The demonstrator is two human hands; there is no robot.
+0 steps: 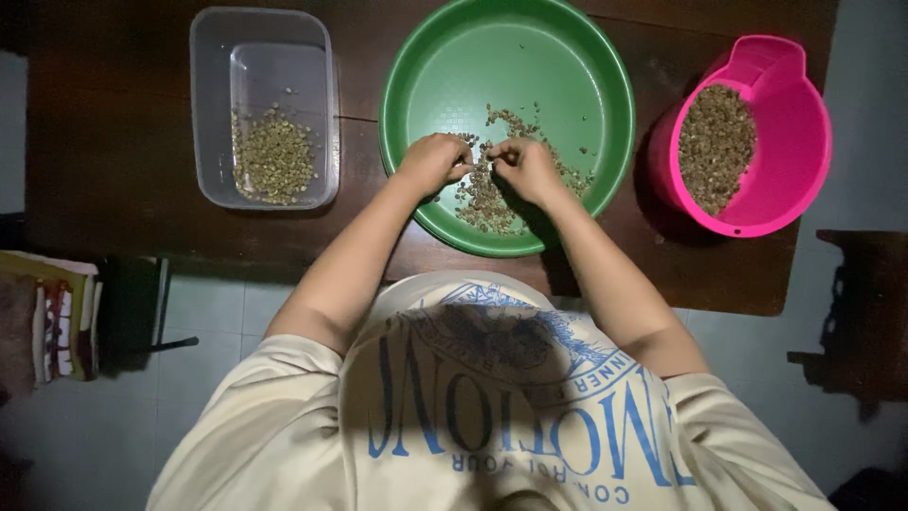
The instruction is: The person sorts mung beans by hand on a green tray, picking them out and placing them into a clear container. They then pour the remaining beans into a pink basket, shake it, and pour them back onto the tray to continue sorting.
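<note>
Both hands are curled with fingertips pinched among the small beans (484, 194) in the green bowl (586, 66); whether the left hand (433, 161) or right hand (526, 167) actually holds a bean cannot be told. A clear tub (213, 57) of beans sits to the left, a pink pail (804, 123) to the right, all on a dark wooden table (113, 142)

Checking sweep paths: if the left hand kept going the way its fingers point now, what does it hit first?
The left hand points right, toward the right hand. It would first push into the beans between them in the green basin, then the right hand's fingertips, which are nearly touching it. Height above the beans is unclear.
</note>
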